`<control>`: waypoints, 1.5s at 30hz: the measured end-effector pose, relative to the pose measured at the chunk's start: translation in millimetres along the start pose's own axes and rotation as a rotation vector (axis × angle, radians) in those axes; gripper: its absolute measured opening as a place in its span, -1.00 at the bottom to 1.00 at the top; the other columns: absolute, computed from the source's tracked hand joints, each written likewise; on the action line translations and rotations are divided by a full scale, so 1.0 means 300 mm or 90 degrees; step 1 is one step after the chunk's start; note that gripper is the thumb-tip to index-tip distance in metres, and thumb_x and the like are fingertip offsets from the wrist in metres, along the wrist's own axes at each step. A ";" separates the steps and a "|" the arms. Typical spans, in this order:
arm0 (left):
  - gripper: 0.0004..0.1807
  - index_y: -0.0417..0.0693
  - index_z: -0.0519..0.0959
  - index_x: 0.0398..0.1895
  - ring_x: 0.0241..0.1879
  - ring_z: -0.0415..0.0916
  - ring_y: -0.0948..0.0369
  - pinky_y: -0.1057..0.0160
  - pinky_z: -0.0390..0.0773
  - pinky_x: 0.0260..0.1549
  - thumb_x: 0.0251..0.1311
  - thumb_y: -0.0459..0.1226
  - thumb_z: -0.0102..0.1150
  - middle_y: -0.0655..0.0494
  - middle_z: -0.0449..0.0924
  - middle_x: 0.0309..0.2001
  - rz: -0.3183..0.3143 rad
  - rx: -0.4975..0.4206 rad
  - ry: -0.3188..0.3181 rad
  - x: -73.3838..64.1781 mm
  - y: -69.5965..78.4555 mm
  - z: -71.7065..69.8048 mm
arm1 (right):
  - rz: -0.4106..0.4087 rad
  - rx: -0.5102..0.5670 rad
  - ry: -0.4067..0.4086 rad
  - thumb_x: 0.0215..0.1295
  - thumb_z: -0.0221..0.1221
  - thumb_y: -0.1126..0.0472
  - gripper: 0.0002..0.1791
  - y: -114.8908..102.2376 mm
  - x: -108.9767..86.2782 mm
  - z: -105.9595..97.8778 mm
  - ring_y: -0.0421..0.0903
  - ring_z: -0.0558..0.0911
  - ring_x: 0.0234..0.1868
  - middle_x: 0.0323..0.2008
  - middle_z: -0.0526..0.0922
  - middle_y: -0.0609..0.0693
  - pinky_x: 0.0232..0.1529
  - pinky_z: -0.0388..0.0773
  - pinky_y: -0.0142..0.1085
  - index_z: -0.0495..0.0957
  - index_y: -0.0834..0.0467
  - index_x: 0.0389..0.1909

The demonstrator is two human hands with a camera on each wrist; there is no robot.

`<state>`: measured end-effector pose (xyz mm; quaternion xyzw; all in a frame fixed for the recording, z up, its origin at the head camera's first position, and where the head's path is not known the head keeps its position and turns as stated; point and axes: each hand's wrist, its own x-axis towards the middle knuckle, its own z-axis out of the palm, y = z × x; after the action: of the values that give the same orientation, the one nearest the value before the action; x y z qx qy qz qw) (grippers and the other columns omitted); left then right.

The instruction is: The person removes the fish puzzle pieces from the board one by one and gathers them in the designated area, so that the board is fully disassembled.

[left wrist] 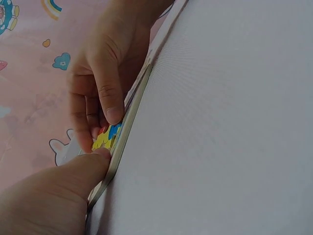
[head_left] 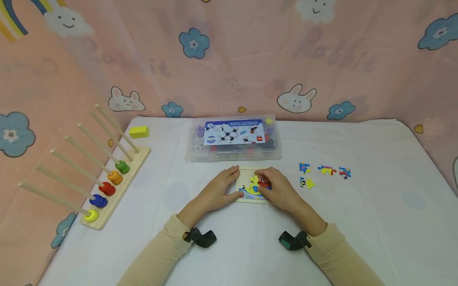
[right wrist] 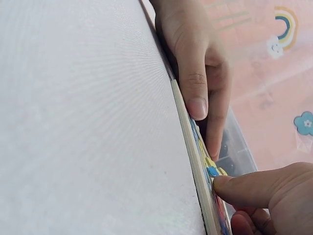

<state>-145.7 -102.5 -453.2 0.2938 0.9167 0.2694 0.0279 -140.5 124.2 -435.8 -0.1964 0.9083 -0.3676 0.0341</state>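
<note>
A small wooden puzzle board (head_left: 253, 201) with colourful pieces in it lies between the hands. My left hand (head_left: 216, 190) rests at its left side, fingers extended toward the upper left corner and thumb on the lower left. From the right, my right hand (head_left: 280, 191) reaches over the board, pinching a yellow and blue puzzle piece (right wrist: 213, 168) between thumb and fingers. That piece stands slightly raised over the board in the right wrist view. The right hand hides part of the board's right side, where a red area shows under the fingers.
Several loose puzzle pieces (head_left: 327, 170) lie to the right of the board. Behind it stands a clear plastic case (head_left: 234, 155) with a blue-and-white label. A wooden bead rack (head_left: 118, 190) with upright pegs is at left, near a yellow block (head_left: 139, 132).
</note>
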 end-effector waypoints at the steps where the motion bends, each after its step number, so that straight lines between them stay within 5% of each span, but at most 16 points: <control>1: -0.22 -0.22 0.23 0.38 0.44 0.06 0.07 0.11 0.16 0.39 0.21 0.02 0.18 -0.02 0.12 0.45 -0.001 -0.001 0.000 0.000 0.000 -0.001 | -0.001 -0.006 0.002 0.14 0.30 0.32 -0.50 0.000 0.002 -0.001 -0.05 0.42 -0.14 -0.09 0.53 0.09 -0.09 0.50 -0.19 0.46 0.25 0.14; 10: -0.21 -0.21 0.21 0.39 0.44 0.04 0.07 0.11 0.15 0.40 0.22 0.02 0.18 -0.02 0.10 0.45 -0.007 -0.012 -0.005 -0.002 -0.001 -0.003 | -0.004 -0.013 -0.005 0.19 0.25 0.31 -0.54 0.000 0.011 -0.039 -0.04 0.43 -0.08 -0.09 0.51 0.08 0.00 0.51 -0.12 0.47 0.24 0.13; 16: -0.21 -0.20 0.20 0.40 0.45 0.04 0.08 0.12 0.14 0.40 0.22 0.03 0.17 -0.01 0.09 0.46 -0.010 -0.009 -0.010 -0.003 -0.002 0.001 | 0.040 0.011 -0.013 0.22 0.22 0.32 -0.55 0.018 -0.006 -0.084 -0.03 0.45 0.02 0.01 0.49 0.07 0.08 0.52 -0.06 0.46 0.19 0.15; 30: -0.21 -0.22 0.20 0.40 0.45 0.03 0.07 0.11 0.12 0.41 0.22 0.03 0.16 -0.02 0.09 0.46 -0.007 -0.007 -0.012 -0.002 0.000 0.000 | 0.074 -0.030 -0.005 0.23 0.20 0.33 -0.53 0.144 -0.151 -0.262 0.08 0.49 0.04 0.02 0.48 0.15 0.09 0.50 0.04 0.43 0.23 0.18; 34: -0.20 -0.21 0.20 0.40 0.45 0.02 0.07 0.11 0.12 0.41 0.22 0.03 0.16 -0.01 0.09 0.46 -0.009 -0.007 -0.015 -0.002 -0.002 0.002 | 0.060 -0.047 0.007 0.20 0.21 0.37 -0.54 0.194 -0.190 -0.308 0.11 0.52 0.03 -0.02 0.51 0.15 0.07 0.54 -0.36 0.45 0.27 0.15; 38: -0.19 -0.21 0.19 0.40 0.45 0.03 0.07 0.12 0.12 0.41 0.22 0.04 0.17 -0.01 0.08 0.46 -0.010 -0.005 -0.017 0.000 -0.001 0.001 | 0.053 -0.066 0.025 0.19 0.25 0.32 -0.53 0.247 -0.229 -0.345 0.10 0.52 0.01 -0.01 0.51 0.16 -0.10 0.28 -0.82 0.46 0.25 0.15; 42: -0.20 -0.21 0.19 0.40 0.45 0.03 0.07 0.11 0.12 0.41 0.22 0.04 0.17 -0.01 0.08 0.46 -0.010 -0.004 -0.017 0.000 -0.001 0.000 | 0.068 -0.078 0.031 0.21 0.26 0.25 -0.52 0.286 -0.266 -0.370 -0.20 0.49 0.00 0.05 0.48 0.20 -0.13 0.21 -0.84 0.46 0.23 0.16; 45: -0.19 -0.20 0.19 0.41 0.45 0.03 0.07 0.12 0.11 0.41 0.22 0.04 0.17 0.00 0.07 0.47 -0.014 -0.003 -0.018 0.000 -0.003 -0.001 | 0.085 -0.084 0.029 0.24 0.24 0.22 -0.52 0.306 -0.281 -0.380 -0.17 0.46 0.03 0.11 0.44 0.25 -0.11 0.23 -0.78 0.45 0.23 0.17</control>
<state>-146.1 -103.2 -453.5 0.2871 0.9189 0.2670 0.0442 -116.9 290.9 -422.5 -0.1286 0.9421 -0.3086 0.0247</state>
